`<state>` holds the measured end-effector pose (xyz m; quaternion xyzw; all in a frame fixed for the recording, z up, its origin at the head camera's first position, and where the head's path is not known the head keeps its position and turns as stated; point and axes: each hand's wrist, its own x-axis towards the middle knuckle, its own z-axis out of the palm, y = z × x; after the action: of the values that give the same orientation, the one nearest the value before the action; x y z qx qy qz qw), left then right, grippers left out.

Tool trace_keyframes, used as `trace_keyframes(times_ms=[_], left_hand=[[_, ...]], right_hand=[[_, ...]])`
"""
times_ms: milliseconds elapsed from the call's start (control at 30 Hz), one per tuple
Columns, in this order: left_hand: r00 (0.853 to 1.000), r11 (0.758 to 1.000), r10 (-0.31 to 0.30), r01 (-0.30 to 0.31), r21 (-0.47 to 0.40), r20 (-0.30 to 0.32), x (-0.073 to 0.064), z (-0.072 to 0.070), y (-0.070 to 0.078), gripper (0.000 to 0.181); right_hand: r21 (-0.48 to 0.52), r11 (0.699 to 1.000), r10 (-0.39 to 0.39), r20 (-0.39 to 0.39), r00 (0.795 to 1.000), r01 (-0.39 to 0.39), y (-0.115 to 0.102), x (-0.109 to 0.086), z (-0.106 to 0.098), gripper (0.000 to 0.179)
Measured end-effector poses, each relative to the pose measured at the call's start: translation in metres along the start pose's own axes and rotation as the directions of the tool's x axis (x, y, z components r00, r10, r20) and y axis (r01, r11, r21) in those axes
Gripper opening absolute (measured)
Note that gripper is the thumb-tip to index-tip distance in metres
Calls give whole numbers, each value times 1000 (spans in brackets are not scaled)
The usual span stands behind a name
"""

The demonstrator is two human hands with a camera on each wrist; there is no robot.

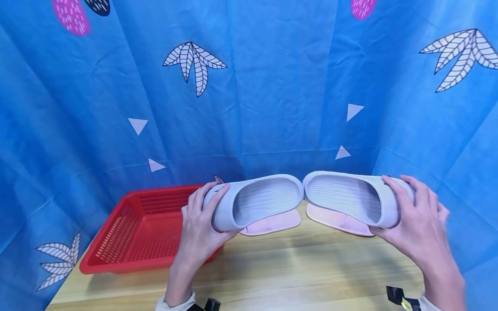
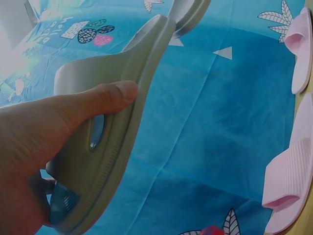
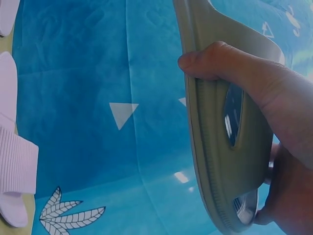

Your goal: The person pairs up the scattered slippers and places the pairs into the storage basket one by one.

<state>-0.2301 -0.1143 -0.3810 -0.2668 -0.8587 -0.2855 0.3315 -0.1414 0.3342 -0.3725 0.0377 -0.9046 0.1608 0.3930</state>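
Blue curtain (image 1: pixel 272 86), printed with white leaves and triangles, is hung beyond both sets of fingers; below them a light wooden table (image 1: pixel 303 276) is seen. One pale grey slipper (image 1: pixel 268 196) is held above it by the left hand (image 1: pixel 200 224), its upper gripped between thumb and fingers, the thumb laid beside a slot; its heel is pointed away from those fingers, toward the right hand (image 1: pixel 422 224); a matching grey slipper (image 1: pixel 338 194) is gripped likewise there, thumb tip set at the sole's edge, heel pointed inward; the two heels are held close together between the hands, whether touching cannot be told.

To the left of the left fingers, a red basket (image 1: pixel 132 266) with slotted walls is set on the wood; its right end is partly covered by that hand. Between the hands, lower than the fingers, a left pink slipper (image 1: pixel 277 222) and a right pink slipper (image 1: pixel 339 220) are rested on the table; both are partly blocked by the grey pair in the head view; ribbed straps are shown in the wrist views.
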Motion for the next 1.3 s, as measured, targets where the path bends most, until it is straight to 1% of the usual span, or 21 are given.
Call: trace_keyframes(times_ms=[133, 233, 433, 633, 767, 867, 1067, 1200, 1300], left_hand=[[1000, 1000, 13, -13, -13, -29, 0, 2, 1, 109], [999, 1000, 19, -19, -13, -34, 0, 3, 1, 107], [999, 999, 33, -33, -21, 2, 0, 8, 4, 109], [999, 999, 36, -36, -10, 13, -3, 9, 6, 114], [999, 999, 32, -32, -4, 24, -2, 8, 8, 115], [999, 999, 34, -34, 7, 32, -1, 7, 9, 115], [999, 999, 42, -42, 27, 24, -2, 7, 9, 115], [998, 998, 53, -54, 36, 29, -3, 9, 9, 113], [997, 997, 59, -60, 43, 40, -2, 10, 11, 113]], right_hand=[[-6, 1000, -7, -5, 1000, 6, -1, 2, 1, 128], [-12, 1000, -18, -11, 1000, 17, -3, 2, 1, 128], [-21, 998, -62, -22, 998, 61, -5, 5, 2, 125], [-21, 995, -98, -37, 995, 97, -10, 6, 5, 112], [-29, 994, -107, -51, 993, 105, -15, 5, 6, 116], [-30, 994, -110, -56, 992, 109, -17, 5, 5, 115], [-40, 993, -109, -24, 994, 108, -18, 3, 5, 112], [-62, 992, -109, 10, 994, 110, -21, 1, 5, 122], [-67, 991, -114, 23, 993, 115, -24, 1, 5, 125]])
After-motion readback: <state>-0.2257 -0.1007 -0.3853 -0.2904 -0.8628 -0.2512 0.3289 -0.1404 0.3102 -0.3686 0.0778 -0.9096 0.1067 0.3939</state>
